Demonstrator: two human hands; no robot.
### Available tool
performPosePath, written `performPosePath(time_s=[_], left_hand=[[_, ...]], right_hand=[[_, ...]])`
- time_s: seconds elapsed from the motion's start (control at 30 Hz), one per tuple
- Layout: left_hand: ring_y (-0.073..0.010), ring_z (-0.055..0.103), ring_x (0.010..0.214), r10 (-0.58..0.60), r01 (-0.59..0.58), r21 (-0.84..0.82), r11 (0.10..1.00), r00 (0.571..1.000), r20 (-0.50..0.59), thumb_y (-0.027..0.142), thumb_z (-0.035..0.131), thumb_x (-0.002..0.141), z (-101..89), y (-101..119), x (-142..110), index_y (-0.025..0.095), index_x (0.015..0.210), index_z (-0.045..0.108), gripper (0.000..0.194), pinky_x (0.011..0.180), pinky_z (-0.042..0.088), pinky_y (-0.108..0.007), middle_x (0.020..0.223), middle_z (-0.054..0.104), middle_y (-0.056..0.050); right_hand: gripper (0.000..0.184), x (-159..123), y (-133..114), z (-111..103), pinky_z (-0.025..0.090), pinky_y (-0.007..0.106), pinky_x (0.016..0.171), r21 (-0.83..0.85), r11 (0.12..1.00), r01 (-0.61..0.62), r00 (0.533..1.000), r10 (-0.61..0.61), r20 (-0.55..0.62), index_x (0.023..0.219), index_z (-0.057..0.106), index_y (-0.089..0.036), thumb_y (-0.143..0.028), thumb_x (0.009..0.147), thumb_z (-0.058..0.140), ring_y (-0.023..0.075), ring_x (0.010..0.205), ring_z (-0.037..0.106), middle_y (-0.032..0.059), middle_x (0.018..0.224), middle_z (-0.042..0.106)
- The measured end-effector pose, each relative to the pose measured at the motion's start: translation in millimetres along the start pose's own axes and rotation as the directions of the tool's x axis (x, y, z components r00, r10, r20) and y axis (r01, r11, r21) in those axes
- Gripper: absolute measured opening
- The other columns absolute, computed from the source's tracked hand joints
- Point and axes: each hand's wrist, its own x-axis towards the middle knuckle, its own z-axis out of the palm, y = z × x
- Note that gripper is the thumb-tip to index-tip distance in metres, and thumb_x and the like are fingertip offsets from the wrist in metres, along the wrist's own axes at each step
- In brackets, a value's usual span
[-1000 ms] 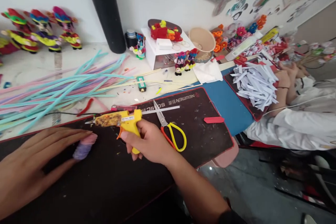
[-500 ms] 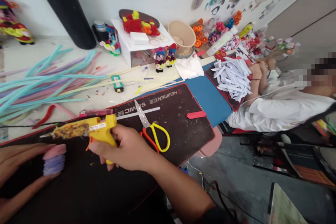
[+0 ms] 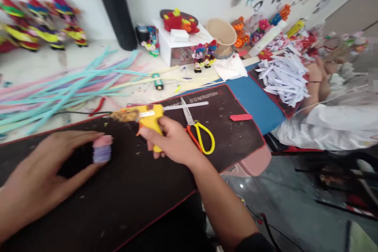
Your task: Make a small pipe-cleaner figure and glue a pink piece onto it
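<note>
Between the thumb and fingertips of my left hand [image 3: 50,165] is a small coiled pipe-cleaner piece [image 3: 102,149], pink on top and purple below. My right hand [image 3: 174,141] is wrapped round the handle of a yellow hot glue gun [image 3: 150,120], its nozzle pointing left, above and apart from the coiled piece. Brown and yellow residue coats the gun's front. To the right of this hand lie scissors [image 3: 203,136] with yellow and orange handles, blades apart, across a white strip [image 3: 197,105]. Everything is over a black mat [image 3: 147,204] with a red edge.
Pastel pipe cleaners [image 3: 85,82] spread across the back left, below several colourful dolls [image 3: 41,27] and a black cylinder [image 3: 115,12]. A red strip [image 3: 240,117] lies on the mat's right. Further right, another person's arm [image 3: 314,80] is beside a heap of white paper strips [image 3: 283,76].
The view has swung left, bringing more dolls into sight. Relative to the coiled piece, the glue gun's nozzle has shifted right and slightly away. Both hands keep their holds.
</note>
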Motion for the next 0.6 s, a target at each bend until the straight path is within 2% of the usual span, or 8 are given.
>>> performPosePath(time_s=[0.07,0.27,0.43,0.6], left_hand=[[-0.0233,0.064,0.116,0.069,-0.069,0.052,0.996,0.998,-0.002,0.038,0.067,0.097,-5.0,13,-4,0.032,0.134,0.056,0.039,0.108,0.049,-0.043,0.128,0.066,0.001],[-0.0288,0.064,0.117,0.048,-0.048,0.044,0.998,0.999,0.015,0.034,0.063,0.097,-8.9,24,-9,0.024,0.131,0.059,0.036,0.103,0.053,-0.046,0.126,0.068,-0.01],[-0.028,0.062,0.118,0.053,-0.053,0.009,0.999,0.998,0.046,0.035,0.066,0.098,-7.5,26,-6,0.021,0.131,0.059,0.037,0.103,0.051,-0.045,0.127,0.068,-0.011],[-0.0287,0.059,0.125,0.104,-0.103,-0.031,0.994,0.993,0.059,0.036,0.068,0.098,-3.5,25,-4,0.024,0.142,0.055,0.048,0.109,0.046,-0.048,0.135,0.067,-0.011]], right_hand=[[0.029,-1,2,-2,0.041,0.017,0.04,0.04,0.999,-0.003,1.0,0.003,-0.006,0.098,0.062,-0.02,-0.048,0.096,0.069,0.0081,0.047,0.058,-0.0046,0.069,0.065],[0.033,-2,1,-1,0.042,0.018,0.041,0.014,0.999,-0.031,0.999,0.031,-0.042,0.091,0.058,-0.02,-0.05,0.095,0.069,0.0089,0.046,0.059,-0.0045,0.066,0.064],[0.036,-4,2,-1,0.044,0.02,0.044,-0.045,0.996,-0.076,0.996,0.075,-0.043,0.092,0.058,-0.02,-0.054,0.095,0.069,0.0103,0.049,0.061,-0.0029,0.067,0.065],[0.036,-6,2,-1,0.046,0.02,0.046,-0.088,0.991,-0.101,0.993,0.096,-0.062,0.094,0.06,-0.02,-0.055,0.095,0.069,0.0105,0.05,0.062,-0.0023,0.069,0.065]])
